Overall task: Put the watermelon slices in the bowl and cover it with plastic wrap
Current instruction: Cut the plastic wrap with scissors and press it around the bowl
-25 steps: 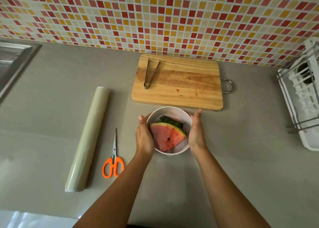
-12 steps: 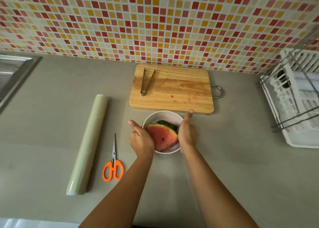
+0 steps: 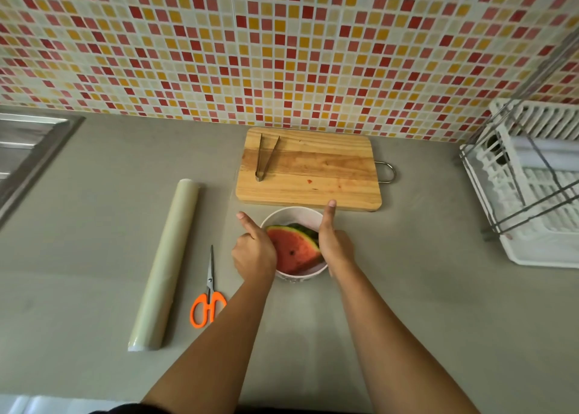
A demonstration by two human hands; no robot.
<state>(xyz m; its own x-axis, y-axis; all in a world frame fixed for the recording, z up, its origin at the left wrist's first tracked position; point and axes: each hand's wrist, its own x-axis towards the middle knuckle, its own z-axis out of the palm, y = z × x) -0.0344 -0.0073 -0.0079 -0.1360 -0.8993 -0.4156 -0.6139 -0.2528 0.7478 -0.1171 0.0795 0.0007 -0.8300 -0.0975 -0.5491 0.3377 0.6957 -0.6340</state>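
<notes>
A white bowl (image 3: 294, 214) stands on the grey counter just in front of the cutting board, with a red watermelon slice (image 3: 293, 251) and a green rind piece inside. My left hand (image 3: 253, 254) presses against the bowl's left side, fingers curled down, thumb pointing up. On the bowl's right side my right hand (image 3: 333, 244) does the same, its thumb reaching the board's front edge. A faint clear film seems to lie over the bowl and the counter around it. The plastic wrap roll (image 3: 166, 263) lies on the counter to the left.
Orange-handled scissors (image 3: 208, 301) lie between the roll and my left arm. The wooden cutting board (image 3: 313, 169) behind the bowl carries metal tongs (image 3: 264, 157). A white dish rack (image 3: 532, 188) stands at the right, a steel sink (image 3: 25, 150) at the far left.
Both hands have slid from flat against the rim down along the bowl's sides, fingers curling under and thumbs rising. The view has tilted up slightly.
</notes>
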